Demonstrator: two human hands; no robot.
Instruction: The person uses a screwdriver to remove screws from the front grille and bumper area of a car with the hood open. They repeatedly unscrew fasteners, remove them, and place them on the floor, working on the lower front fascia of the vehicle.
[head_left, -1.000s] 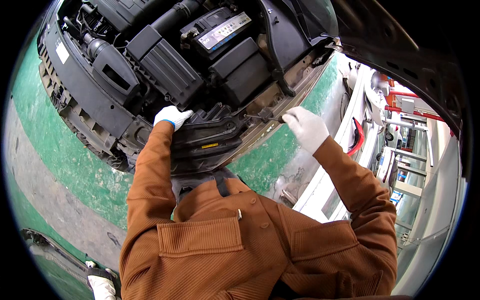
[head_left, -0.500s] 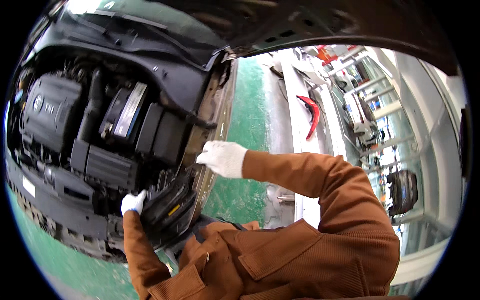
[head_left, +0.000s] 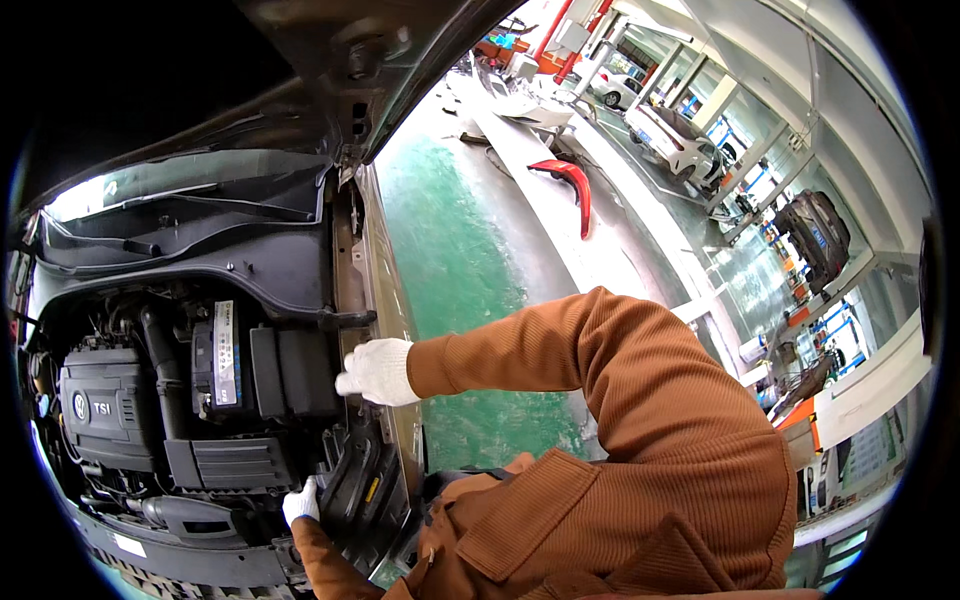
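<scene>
Both my hands wear white knit gloves, at the front corner of a car's engine bay. My left hand (head_left: 301, 502) is closed on the inner edge of a black headlight housing (head_left: 360, 497) that carries a yellow label. Above the headlight, my right hand (head_left: 378, 372) is at the fender's inner edge (head_left: 372, 270), its fingers curled and pointing into the bay. Whatever its fingertips hold, if anything, does not show. Left of that hand are a black box cover (head_left: 292, 375) and the battery (head_left: 222, 355).
The raised hood (head_left: 330, 60) hangs overhead. Further left lies the engine cover (head_left: 105, 405). Beyond the fender, a red tail light (head_left: 570, 185) rests on a white surface over the green floor (head_left: 450, 250). Several cars stand farther right, among them a white one (head_left: 680, 140).
My view has turned, so the engine bay sits lower and more of the workshop shows. Both hands keep about the same places, the left at the headlight, the right by the fender.
</scene>
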